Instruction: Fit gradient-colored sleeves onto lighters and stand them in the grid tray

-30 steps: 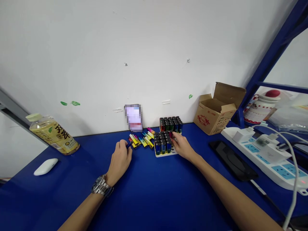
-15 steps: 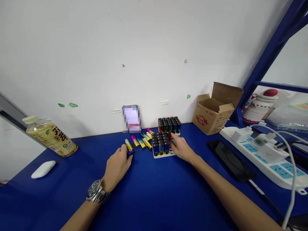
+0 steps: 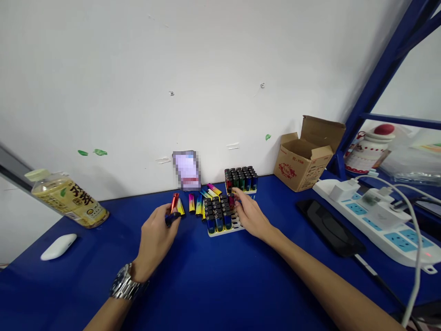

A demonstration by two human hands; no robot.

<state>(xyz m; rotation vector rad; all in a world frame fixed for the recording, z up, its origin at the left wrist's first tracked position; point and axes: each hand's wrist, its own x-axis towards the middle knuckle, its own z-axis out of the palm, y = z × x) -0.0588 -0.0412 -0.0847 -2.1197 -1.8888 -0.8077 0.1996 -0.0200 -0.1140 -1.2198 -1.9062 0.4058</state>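
Note:
My left hand (image 3: 155, 236), with a metal watch on its wrist, is closed on coloured lighters (image 3: 174, 208), one red-orange and one yellow, lifted just above the blue table (image 3: 220, 285). Loose coloured lighters (image 3: 201, 201) lie on the table to the right of it. My right hand (image 3: 248, 214) rests against the right side of a white tray (image 3: 220, 219) filled with upright lighters, fingers curled on its top edge. A second full tray of lighters (image 3: 241, 179) stands behind it by the wall.
A tea bottle (image 3: 65, 198) lies at the far left with a white mouse-like object (image 3: 58, 246) near it. An open cardboard box (image 3: 306, 154), a black phone (image 3: 330, 227) and a white power strip (image 3: 382, 216) with plugs and cables lie at the right. A pixelated card (image 3: 186, 170) leans on the wall.
My left hand has picked lighters out of the loose pile and lifted them toward me. My right hand and the near tray have shifted left.

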